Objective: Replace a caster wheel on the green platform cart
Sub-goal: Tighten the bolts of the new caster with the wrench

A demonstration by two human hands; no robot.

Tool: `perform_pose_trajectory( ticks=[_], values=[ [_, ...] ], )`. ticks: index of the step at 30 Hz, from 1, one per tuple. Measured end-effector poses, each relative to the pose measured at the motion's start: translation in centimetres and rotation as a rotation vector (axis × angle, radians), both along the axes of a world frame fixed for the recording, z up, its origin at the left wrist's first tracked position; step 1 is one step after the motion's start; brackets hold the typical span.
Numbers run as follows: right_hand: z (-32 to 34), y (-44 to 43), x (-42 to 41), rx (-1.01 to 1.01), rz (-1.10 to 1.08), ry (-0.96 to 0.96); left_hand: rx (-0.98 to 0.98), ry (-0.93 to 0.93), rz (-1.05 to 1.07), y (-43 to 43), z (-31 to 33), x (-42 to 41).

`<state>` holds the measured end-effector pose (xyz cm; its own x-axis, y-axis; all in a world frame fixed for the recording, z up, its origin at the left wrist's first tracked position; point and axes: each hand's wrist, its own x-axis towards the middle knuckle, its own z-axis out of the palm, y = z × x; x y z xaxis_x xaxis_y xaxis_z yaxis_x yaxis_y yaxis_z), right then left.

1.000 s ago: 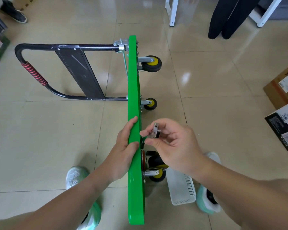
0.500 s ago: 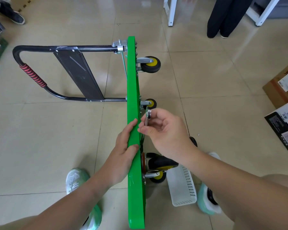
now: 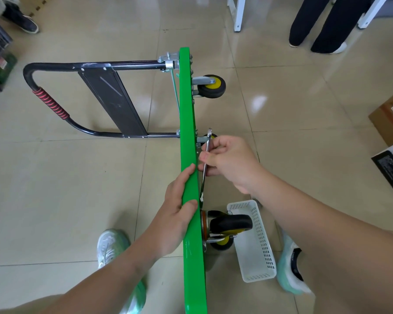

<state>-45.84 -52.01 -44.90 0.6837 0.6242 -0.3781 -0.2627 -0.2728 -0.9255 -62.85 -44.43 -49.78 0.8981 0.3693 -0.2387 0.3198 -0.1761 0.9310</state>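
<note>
The green platform cart (image 3: 187,123) stands on its long edge on the floor, wheels pointing right and its black folding handle (image 3: 55,105) lying to the left. My left hand (image 3: 177,214) grips the deck's upper edge, thumb on the wheel side. My right hand (image 3: 229,164) pinches a silver wrench (image 3: 206,162) held upright beside the deck's underside, its lower end close to the deck near my left thumb. A black and yellow caster (image 3: 230,223) sits just below the wrench. Two more casters show farther along, a large one (image 3: 211,86) and one partly hidden behind my right hand.
A white perforated basket (image 3: 256,243) lies on the tiled floor right of the near caster. My shoes (image 3: 114,245) flank the cart. Cardboard boxes (image 3: 390,123) sit at the right edge. Another person's dark trouser legs (image 3: 322,21) and white table legs stand at the top.
My right hand moved up along the deck's underside and turned the wrench from a short foreshortened view to standing upright. My left hand kept its grip on the deck.
</note>
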Motion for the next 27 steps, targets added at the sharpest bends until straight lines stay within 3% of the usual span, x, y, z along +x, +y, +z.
perform_pose_trajectory(
  ticks=[5,14,23,27],
  values=[
    [1.5,-1.6,0.9,0.049,-0.082,-0.085,0.006,0.006,-0.006,0.0,0.0,0.1],
    [1.7,-5.2,-3.4,0.323,0.122,-0.278,0.017,-0.025,0.004,0.1,-0.6,0.2],
    [0.0,-5.8,-5.6,0.318,0.192,-0.468,0.044,-0.017,0.003,0.1,-0.5,0.2],
    [-0.6,-5.8,-5.7,0.340,0.149,-0.446,0.044,-0.016,0.011,0.0,-0.4,0.3]
  ],
)
